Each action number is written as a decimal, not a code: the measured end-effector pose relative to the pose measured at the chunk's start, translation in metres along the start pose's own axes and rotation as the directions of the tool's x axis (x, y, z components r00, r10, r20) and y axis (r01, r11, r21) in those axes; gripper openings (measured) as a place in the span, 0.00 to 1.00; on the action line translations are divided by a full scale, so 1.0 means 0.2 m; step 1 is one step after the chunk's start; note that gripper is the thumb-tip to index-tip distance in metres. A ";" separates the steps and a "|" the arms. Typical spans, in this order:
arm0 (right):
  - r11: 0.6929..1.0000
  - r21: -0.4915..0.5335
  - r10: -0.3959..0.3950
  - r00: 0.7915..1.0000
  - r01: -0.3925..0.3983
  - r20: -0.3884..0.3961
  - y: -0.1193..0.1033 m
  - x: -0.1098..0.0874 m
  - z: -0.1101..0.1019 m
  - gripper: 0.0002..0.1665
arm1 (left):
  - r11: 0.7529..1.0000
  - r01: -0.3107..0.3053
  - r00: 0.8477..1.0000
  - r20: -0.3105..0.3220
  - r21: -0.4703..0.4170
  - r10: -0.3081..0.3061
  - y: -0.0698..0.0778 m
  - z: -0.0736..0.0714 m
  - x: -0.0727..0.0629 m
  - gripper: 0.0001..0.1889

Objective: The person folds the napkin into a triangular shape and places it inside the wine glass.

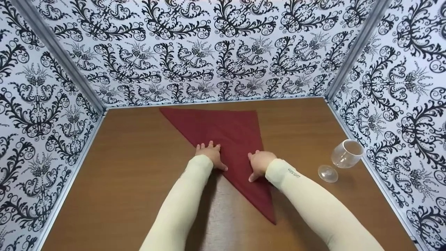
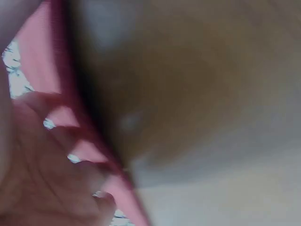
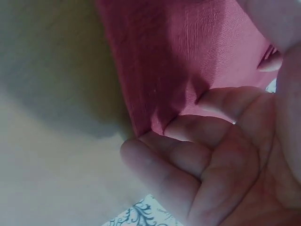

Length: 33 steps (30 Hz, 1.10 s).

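A dark red cloth napkin (image 1: 230,129), folded into a triangle, lies on the wooden table, one tip pointing at the front and one at the back left. On its folded left edge rests my left hand (image 1: 209,155), fingers spread and thumb out to the side. My right hand (image 1: 262,163) touches the cloth near its right edge, fingers bent a little and thumb apart from them. In the right wrist view the fingertips of the right hand (image 3: 221,155) meet the red fabric (image 3: 188,52). The left wrist view shows the left hand (image 2: 51,174) along the fold.
A clear stemmed glass (image 1: 346,154) lies tilted on its side at the right of the table. White walls (image 1: 209,52) with black scrollwork enclose the brown wooden table (image 1: 132,167) at the back and both sides, with grey strips at the corners.
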State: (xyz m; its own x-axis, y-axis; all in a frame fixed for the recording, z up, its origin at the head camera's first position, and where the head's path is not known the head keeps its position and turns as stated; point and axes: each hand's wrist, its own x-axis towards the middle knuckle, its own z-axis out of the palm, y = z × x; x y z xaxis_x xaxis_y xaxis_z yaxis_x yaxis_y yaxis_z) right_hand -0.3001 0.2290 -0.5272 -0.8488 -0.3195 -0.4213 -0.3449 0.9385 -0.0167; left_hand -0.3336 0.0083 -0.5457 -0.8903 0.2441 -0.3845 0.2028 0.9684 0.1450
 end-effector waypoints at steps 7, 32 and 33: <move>0.995 0.103 -0.013 0.998 0.020 -0.065 0.08 0.05 -0.06 0.65 | 0.999 -0.022 0.999 0.029 -0.041 0.023 0.18 0.04 -0.09 0.65; 0.978 0.206 0.021 0.998 -0.032 0.055 0.10 0.13 0.02 0.68 | 0.998 -0.007 0.999 0.048 -0.061 0.009 0.14 0.06 -0.08 0.68; 0.979 0.203 0.021 0.998 -0.031 0.052 0.10 0.13 0.02 0.68 | 0.998 -0.010 0.999 0.050 -0.066 0.013 0.13 0.06 -0.08 0.68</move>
State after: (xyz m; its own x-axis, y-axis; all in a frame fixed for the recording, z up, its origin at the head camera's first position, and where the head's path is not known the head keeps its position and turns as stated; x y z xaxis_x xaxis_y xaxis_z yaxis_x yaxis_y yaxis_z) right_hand -0.3274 0.2404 -0.5423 -0.8340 -0.2925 -0.4679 -0.2299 0.9550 -0.1872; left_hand -0.3103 0.0307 -0.5464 -0.8660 0.2591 -0.4276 0.1844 0.9605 0.2084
